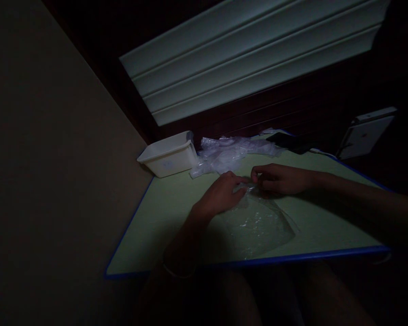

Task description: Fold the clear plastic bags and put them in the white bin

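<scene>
A clear plastic bag lies spread on the pale green tabletop, its far end between my two hands. My left hand rests at that end, thumb and fingers closed on the plastic. Curled close beside it, my right hand has its fingertips at the bag's top edge, also closed on it. The exact grip of the fingertips is hard to make out in the dim light.
Behind my hands lies a heap of crumpled clear plastic bags. A white plastic bin stands at the back left by the wall. A dark flat item lies at the back right. A white box-like object is beyond the table's right side.
</scene>
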{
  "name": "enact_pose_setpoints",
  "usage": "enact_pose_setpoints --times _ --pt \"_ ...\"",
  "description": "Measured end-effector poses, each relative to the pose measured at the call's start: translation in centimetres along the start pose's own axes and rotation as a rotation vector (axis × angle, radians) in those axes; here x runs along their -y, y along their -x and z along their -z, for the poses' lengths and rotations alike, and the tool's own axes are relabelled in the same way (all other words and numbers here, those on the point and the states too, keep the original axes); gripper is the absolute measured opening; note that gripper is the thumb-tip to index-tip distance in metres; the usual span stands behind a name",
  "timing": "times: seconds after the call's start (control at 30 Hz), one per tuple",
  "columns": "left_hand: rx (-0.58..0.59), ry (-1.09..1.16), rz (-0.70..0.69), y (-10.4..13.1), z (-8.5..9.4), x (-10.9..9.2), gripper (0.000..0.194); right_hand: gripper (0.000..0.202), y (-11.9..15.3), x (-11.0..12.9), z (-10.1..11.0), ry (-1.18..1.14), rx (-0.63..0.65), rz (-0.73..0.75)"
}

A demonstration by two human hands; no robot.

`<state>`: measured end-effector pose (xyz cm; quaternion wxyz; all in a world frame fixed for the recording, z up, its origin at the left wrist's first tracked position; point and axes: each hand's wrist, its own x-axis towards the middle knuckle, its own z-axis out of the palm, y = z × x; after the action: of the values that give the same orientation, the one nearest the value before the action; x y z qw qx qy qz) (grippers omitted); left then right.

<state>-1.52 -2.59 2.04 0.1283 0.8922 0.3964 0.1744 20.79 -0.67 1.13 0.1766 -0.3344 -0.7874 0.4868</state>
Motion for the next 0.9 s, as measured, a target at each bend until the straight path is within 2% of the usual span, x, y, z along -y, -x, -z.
enact_pose_setpoints --times 0.2,0.53,0.77,0.9 --pt "0.030 0.003 0.071 -0.01 -0.04 0.59 0.039 0.016 0.01 0.35 -0.10 0.034 -0.011 0.008" --pt "0.070 -0.050 0.017 0.08 -0.31 0.51 0.032 0.018 -0.07 0.34 -0.23 -0.024 -0.009 -0.019" --pt "0.049 -0.051 0.007 0.01 -0.57 0.59 0.028 0.009 -0.19 0.59 0.10 -0.159 -0.266 -0.039" --pt "0.044 -0.065 -0.013 -0.01 -0.62 0.37 0.029 0.011 -0.27 0.31 0.20 -0.207 -0.244 -0.047"
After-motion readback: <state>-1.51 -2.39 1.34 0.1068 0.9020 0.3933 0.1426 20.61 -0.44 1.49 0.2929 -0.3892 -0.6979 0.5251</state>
